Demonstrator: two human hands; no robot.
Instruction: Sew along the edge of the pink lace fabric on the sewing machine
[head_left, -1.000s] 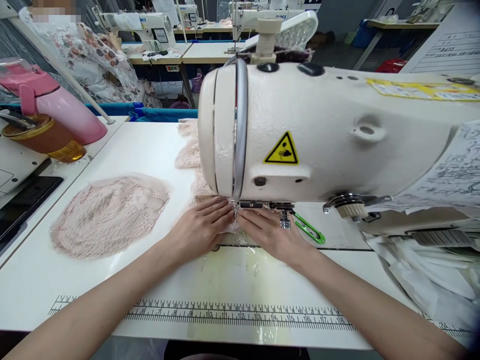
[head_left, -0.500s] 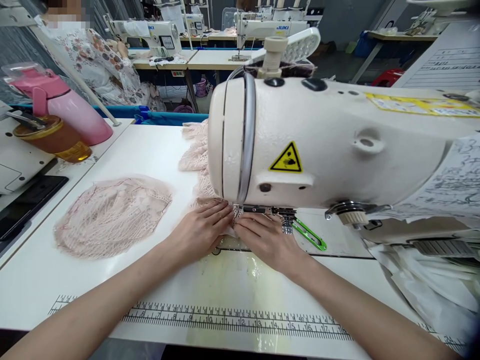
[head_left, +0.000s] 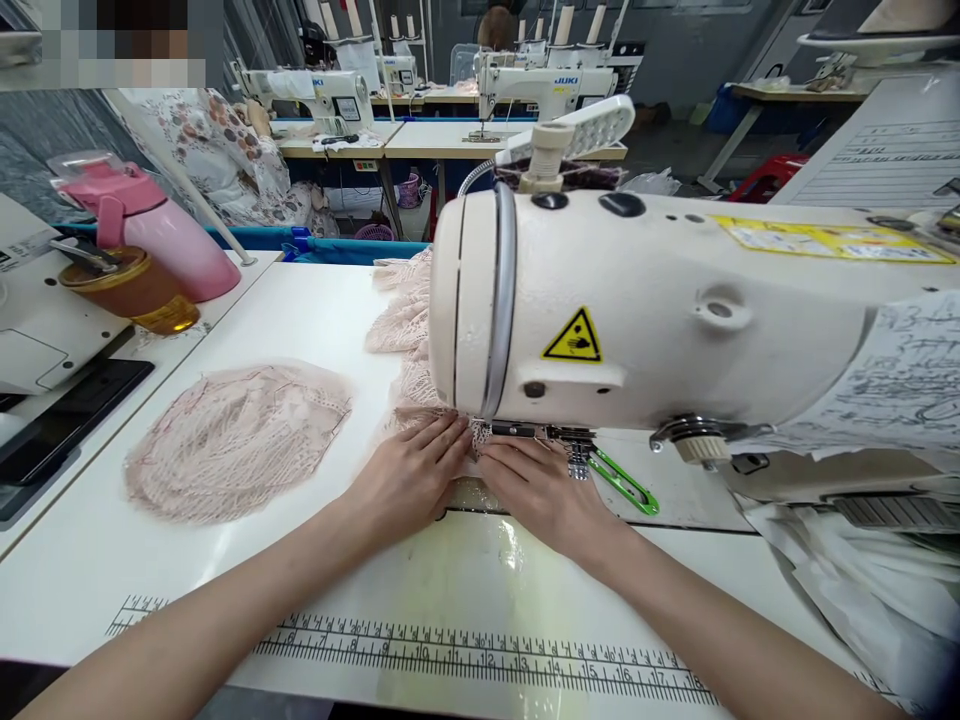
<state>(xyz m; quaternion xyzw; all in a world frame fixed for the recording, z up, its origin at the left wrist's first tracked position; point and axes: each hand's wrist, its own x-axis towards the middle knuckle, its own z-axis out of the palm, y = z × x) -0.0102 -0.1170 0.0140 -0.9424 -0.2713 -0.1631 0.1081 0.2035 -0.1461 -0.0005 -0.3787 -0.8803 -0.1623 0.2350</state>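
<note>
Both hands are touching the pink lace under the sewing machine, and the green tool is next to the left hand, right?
Not quite: the head view shows the green tool next to the right hand, not the left hand. Both are touching the pink lace under the sewing machine.

One camera, worn on the person's head, looks forward and down over the near edge of the counter (head_left: 315, 310). It sits above and behind the work, close enough that the left forearm (head_left: 247, 600) and right forearm (head_left: 697, 600) run in from the bottom corners. The sewing machine (head_left: 637, 330) looms near, filling much of the right half, seen from its front side. The wide view reaches past it to the far machines (head_left: 555, 92) along the top, well beyond the counter.
</note>
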